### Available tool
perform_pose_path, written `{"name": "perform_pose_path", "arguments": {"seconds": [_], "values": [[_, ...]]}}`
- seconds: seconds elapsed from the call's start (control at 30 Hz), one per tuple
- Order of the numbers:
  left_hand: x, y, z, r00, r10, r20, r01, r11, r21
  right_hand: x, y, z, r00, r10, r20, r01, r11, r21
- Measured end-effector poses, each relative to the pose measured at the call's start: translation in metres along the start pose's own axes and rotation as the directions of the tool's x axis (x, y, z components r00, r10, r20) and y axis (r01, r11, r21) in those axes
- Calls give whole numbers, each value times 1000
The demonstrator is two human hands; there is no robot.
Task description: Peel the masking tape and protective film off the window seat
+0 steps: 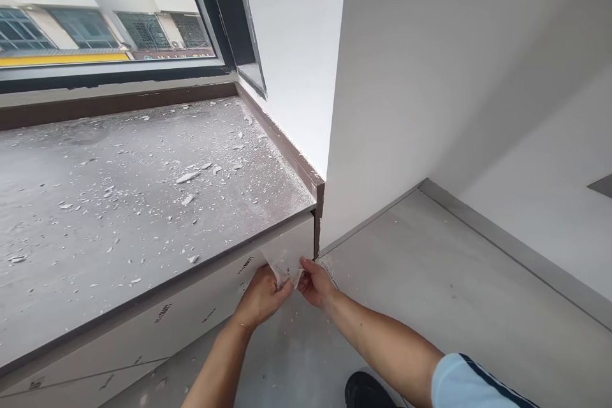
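Observation:
Clear protective film point(278, 268) with dark printed lettering covers the front panel point(201, 287) of a low window-side cabinet. Near the panel's right end, a corner of the film is pulled away and bunched up. My left hand point(262, 296) is closed on the loose film, thumb pointing right. Just beside it, my right hand point(315, 282) pinches the film near the panel's right edge. Both hands are close together, in front of and below the countertop's front corner.
White plaster flakes point(188, 176) and dust litter the grey countertop point(95, 204). A brown raised edging point(282, 140) runs along the window and wall. Grey floor point(478, 280) stretches right to a skirting board point(507, 242). A black shoe point(367, 390) stands below.

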State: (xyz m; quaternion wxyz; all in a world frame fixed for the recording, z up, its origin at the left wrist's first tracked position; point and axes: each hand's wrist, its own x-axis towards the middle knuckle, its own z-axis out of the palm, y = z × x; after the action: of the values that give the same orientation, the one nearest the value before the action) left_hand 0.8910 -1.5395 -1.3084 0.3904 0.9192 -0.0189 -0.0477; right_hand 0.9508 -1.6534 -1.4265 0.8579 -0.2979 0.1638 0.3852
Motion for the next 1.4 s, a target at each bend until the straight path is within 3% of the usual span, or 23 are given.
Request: {"name": "perform_pose_path", "arguments": {"seconds": [0.1,0.17,0.3,0.47,0.57,0.7,1.0,1.17,1.23,1.3,1.4], "values": [[0,-1,4,1000,-16,-7,16,1000,7,-18,11,-13,996,67,-58,-66,998,23],[2,-3,10,997,-54,-58,60,992,108,-27,15,-21,995,81,-66,-79,996,30],[5,-7,17,991,-68,-116,96,959,265,-28,3,-27,994,100,-39,-98,995,31],[3,-5,8,1000,-15,-6,16,983,180,1,-22,-27,991,127,-49,-124,991,48],[3,-3,3,999,5,33,-10,985,174,21,-23,-27,990,124,-66,-123,992,19],[3,-3,3,998,-14,62,4,987,158,36,-15,-30,995,14,-96,-11,1000,25],[0,-7,8,999,22,36,-27,989,148,32,4,-34,969,-34,-246,29,999,-24],[-6,-6,11,999,24,30,-27,991,134,21,13,-34,960,-91,-266,88,996,-22],[-7,-5,10,999,19,26,-23,989,144,18,8,-35,950,-154,-272,132,987,-97],[-7,-4,8,1000,18,26,-21,988,150,18,-1,-38,922,-262,-287,183,944,-274],[-6,-5,7,999,9,32,-15,985,170,26,-17,-41,867,-424,-262,198,775,-600]]}}
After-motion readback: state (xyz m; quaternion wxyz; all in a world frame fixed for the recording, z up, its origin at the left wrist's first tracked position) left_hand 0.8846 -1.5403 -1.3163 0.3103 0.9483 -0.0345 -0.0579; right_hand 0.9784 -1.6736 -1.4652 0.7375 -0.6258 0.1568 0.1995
